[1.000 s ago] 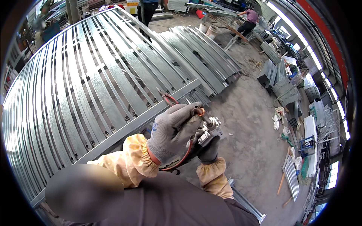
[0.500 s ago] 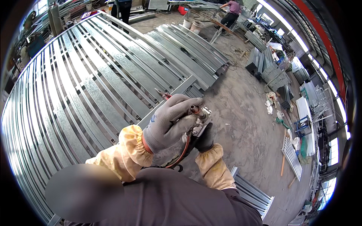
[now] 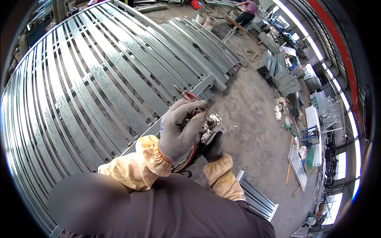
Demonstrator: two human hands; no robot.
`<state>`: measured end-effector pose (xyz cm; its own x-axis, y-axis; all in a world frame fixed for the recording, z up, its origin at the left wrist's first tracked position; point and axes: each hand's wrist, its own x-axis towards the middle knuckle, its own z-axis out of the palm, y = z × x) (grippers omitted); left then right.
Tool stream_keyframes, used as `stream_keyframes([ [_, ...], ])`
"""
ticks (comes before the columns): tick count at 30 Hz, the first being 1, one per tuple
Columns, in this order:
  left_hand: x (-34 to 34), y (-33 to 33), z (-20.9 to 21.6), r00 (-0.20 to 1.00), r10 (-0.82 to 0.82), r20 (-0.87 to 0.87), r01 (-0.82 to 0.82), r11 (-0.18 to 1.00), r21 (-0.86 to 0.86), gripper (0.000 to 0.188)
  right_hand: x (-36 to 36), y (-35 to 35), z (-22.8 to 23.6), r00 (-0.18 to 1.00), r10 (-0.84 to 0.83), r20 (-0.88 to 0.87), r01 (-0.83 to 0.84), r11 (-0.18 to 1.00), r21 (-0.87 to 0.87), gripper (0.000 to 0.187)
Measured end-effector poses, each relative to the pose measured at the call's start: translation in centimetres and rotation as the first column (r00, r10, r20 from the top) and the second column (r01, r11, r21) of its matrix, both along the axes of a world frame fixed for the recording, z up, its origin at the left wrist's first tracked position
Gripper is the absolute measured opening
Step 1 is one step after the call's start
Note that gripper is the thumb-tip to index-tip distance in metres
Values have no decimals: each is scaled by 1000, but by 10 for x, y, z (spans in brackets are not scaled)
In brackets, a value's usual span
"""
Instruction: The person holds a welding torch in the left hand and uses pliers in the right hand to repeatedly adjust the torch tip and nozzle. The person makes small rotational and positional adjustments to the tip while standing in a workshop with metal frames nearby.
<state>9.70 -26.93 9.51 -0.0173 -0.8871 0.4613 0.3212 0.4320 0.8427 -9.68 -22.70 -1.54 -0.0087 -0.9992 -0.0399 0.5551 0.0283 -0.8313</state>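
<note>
My left hand (image 3: pixel 180 129), in a grey glove with a yellow sleeve cover, wraps over the top of a small silver hand tool (image 3: pixel 211 126) and pinches a fitting at its upper end. Under the tool sits my right hand (image 3: pixel 214 147) in a dark glove, gripping its body from below. A red hose or cable (image 3: pixel 191 152) loops from the tool down under my left wrist. Both hands are held close to my chest, above the edge of a large galvanised steel slat frame (image 3: pixel 91 91).
The slat frame fills the left and centre. More stacked steel frames (image 3: pixel 206 43) lie beyond it. Short steel channel sections (image 3: pixel 258 198) rest on the concrete floor at my right. Racks, metal parts and clutter line the right wall. Another person (image 3: pixel 248 10) bends over far off.
My hands and the tool stay together with only small finger shifts on the tool's top. The view has turned slightly, so the frame and floor have slid in the picture.
</note>
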Motion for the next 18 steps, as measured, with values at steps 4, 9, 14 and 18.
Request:
stream_keyframes([
  [4, 4, -3, -1, 995, -19, -95, 26, 997, 73, 24, 10, -1, 0, 997, -29, 75, 22, 995, 100, 82],
  [9, 6, -16, -3, 985, -63, -162, 94, 977, 190, 23, 7, 7, -11, 1000, 16, 4, -16, 997, 71, 85],
  [14, 7, -22, -4, 956, -146, -255, 222, 927, 301, 25, 13, 14, -24, 996, -39, -86, 42, 999, 26, 89],
  [18, 7, -25, -10, 952, -167, -257, 253, 902, 351, 26, 25, 17, -29, 966, -173, -192, 177, 984, 1, 90],
])
